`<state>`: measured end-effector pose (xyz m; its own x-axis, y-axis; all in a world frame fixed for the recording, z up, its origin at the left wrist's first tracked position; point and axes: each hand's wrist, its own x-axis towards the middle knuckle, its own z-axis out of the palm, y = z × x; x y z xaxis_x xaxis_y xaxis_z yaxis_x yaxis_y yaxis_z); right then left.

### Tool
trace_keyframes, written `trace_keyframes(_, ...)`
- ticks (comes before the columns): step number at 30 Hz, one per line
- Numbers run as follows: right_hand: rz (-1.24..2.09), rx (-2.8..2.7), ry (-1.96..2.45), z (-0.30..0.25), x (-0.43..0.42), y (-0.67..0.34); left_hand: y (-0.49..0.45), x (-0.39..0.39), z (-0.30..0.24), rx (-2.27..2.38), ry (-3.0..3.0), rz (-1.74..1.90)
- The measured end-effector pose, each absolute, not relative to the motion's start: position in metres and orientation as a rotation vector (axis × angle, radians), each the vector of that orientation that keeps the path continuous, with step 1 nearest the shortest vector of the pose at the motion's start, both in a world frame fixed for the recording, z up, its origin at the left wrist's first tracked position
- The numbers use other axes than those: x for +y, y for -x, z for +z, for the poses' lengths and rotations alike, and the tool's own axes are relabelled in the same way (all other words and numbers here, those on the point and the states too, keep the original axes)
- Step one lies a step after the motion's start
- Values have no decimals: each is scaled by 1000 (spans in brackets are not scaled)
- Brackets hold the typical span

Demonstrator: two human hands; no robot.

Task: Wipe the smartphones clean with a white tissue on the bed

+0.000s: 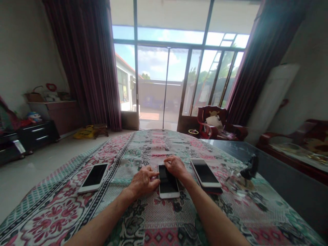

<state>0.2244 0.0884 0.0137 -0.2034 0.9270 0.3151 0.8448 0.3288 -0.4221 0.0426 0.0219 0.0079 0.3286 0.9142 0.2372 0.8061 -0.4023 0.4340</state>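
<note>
A white-framed smartphone (169, 186) with a dark screen lies face up on the patterned tablecloth in front of me. My left hand (145, 181) is at its left edge, with curled fingers and the thumb and forefinger touching the side. Over its top end bends my right hand (176, 166), its fingertips closed at the upper edge and partly covering the screen. To the left rests another white smartphone (95, 177), apart from my hands. On the right a third white smartphone (205, 172) sits on top of a dark, flat object (215, 191).
Right of the phones, a black object on a clear base (249, 169) stands on the round table's cloth (58, 218). A dark tabletop (289, 181) adjoins on the right. Beyond are a wooden armchair (212, 119), glass doors (159, 89) and a black cabinet (38, 133).
</note>
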Motion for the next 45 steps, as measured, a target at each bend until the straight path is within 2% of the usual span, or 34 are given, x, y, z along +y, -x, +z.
trace_keyframes(8,48,-2176,1464,13,78,-218,-41,26,3,1556,-2367,694)
trace_keyframes(17,81,-2290,1294,15,58,-221,-39,26,3,1526,-2397,698)
trace_keyframes(24,89,-2303,1304,15,44,-231,-41,27,2,1529,-2410,692)
trace_keyframes(32,78,-2335,1417,22,66,-208,-40,26,3,1541,-2467,679)
trace_keyframes(45,43,-2425,1283,21,48,-209,-41,26,3,1517,-2491,670)
